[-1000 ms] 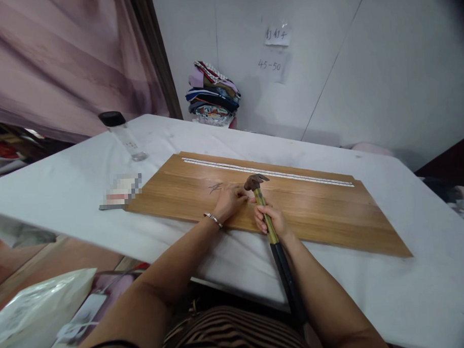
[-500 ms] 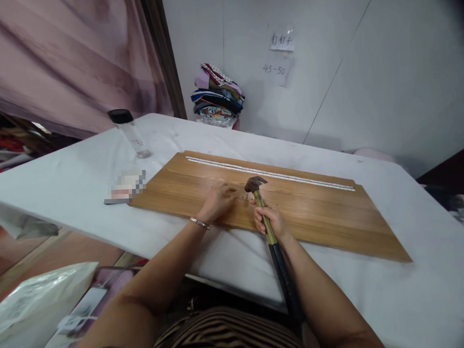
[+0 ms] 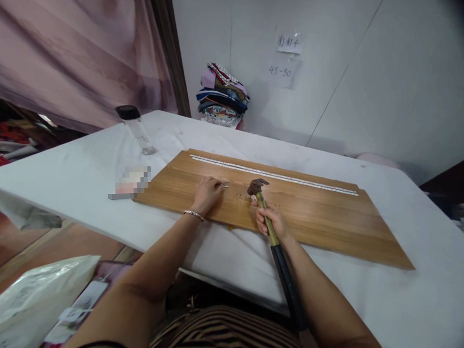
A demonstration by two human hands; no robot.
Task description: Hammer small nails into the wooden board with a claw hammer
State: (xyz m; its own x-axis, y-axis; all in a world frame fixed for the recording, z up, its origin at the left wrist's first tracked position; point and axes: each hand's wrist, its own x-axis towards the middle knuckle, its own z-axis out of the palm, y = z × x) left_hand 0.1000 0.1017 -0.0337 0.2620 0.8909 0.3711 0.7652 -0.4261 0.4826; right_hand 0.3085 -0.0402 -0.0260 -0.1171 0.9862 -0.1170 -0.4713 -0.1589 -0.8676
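Note:
A wooden board [image 3: 313, 217] lies on the white-covered table, with two pale strips [image 3: 273, 173] along its far side. My right hand [image 3: 270, 222] wraps round the yellow-and-black handle of a claw hammer [image 3: 272, 236], its rusty head pointing up and away over the board. Left of it, my left hand [image 3: 209, 194] rests low over the board, fingers pinched together at a few thin silvery nails [image 3: 225, 185] that stick out past the fingertips. Small dark dots [image 3: 243, 196], either holes or nail heads, mark the wood between my hands.
A clear bottle with a black lid [image 3: 139, 129] stands at the back left of the table [image 3: 64, 164]. Near the board's left end lies a blurred-out flat item [image 3: 129, 183]. Folded clothes [image 3: 223, 95] are stacked by the wall, and a white plastic bag [image 3: 42, 297] is at lower left.
My left hand has moved left, away from the hammer, and silvery nails now show at its fingertips. My right hand keeps its grip on the hammer. The view has shifted slightly.

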